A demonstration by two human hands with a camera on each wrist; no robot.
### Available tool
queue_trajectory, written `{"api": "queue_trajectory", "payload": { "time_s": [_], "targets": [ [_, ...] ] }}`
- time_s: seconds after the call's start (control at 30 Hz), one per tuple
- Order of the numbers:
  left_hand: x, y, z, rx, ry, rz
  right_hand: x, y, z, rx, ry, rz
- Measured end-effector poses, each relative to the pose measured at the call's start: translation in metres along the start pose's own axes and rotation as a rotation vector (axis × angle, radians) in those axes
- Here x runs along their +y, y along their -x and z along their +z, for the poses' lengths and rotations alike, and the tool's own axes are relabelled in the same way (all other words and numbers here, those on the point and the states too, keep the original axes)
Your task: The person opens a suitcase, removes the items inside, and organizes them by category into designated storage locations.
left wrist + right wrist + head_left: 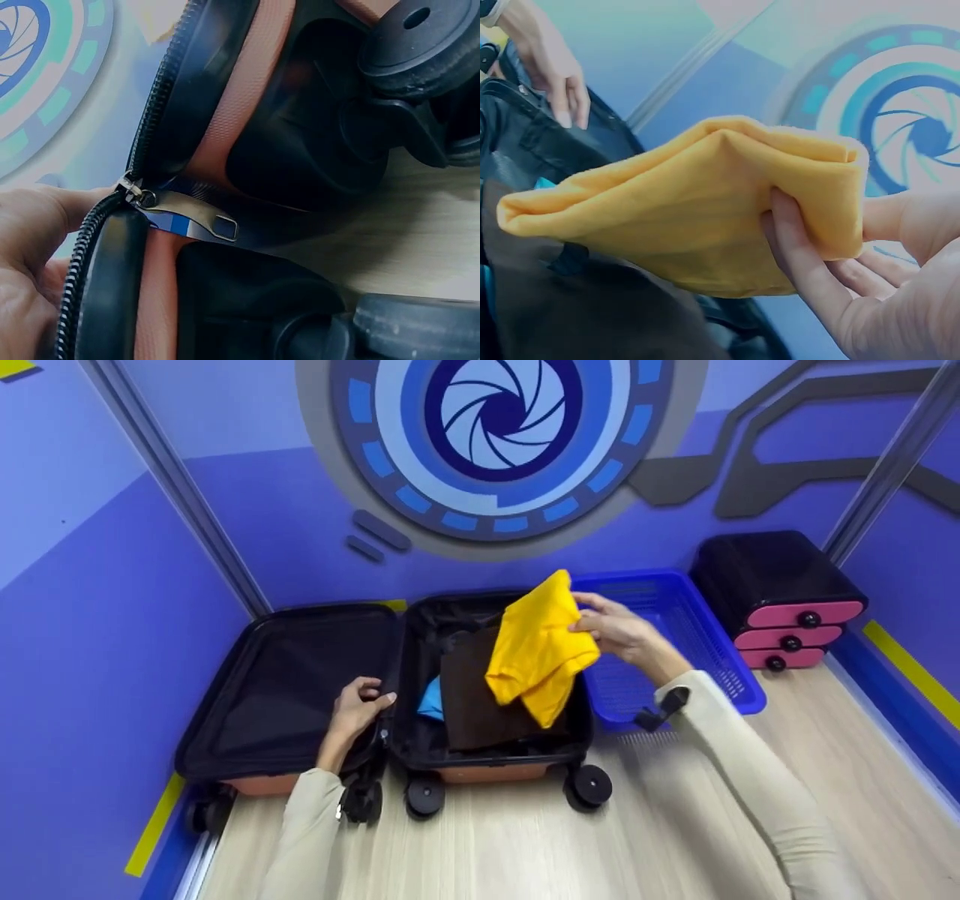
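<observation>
Pinching its right edge, the right hand is holding folded yellow cloth above brown cloth in the suitcase (left hand resting loosely leftward); lowering level should be preserving folds.

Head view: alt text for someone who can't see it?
A person's right hand holds a yellow cloth above brown fabric in an open suitcase, left hand where its halves meet. To the right, a blue basket and pink drawers.

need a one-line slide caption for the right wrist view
Folded yellow cloth in the right hand's grip, above dark brown fabric in an open suitcase.
</observation>
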State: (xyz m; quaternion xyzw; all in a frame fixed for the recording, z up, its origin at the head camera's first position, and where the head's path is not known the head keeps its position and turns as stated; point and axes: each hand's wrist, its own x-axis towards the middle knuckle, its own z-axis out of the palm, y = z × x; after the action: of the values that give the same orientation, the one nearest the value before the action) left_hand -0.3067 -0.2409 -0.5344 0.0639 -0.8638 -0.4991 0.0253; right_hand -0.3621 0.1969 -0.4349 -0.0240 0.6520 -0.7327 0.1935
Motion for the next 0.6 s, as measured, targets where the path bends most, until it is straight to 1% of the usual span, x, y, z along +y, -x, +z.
{"api": "queue_trajectory", "payload": {
  "time_s": [0.2,0.37,0.5,0.6],
  "targets": [
    [-0.003,0.002,0.000,0.000,-0.001,-0.016,-0.016,0.024,-0.033,-0.007,-0.012,-0.071],
    [-0.003,0.005,-0.002,0.004,0.004,-0.018,-0.031,0.039,-0.061,-0.030,-0.076,-0.126],
    [-0.002,0.007,-0.002,0.019,0.002,-0.006,-0.038,0.047,-0.090,-0.057,-0.144,-0.158],
    [-0.002,0.009,0.000,0.028,-0.003,-0.002,-0.036,0.051,-0.117,-0.059,-0.173,-0.156]
  ]
}}
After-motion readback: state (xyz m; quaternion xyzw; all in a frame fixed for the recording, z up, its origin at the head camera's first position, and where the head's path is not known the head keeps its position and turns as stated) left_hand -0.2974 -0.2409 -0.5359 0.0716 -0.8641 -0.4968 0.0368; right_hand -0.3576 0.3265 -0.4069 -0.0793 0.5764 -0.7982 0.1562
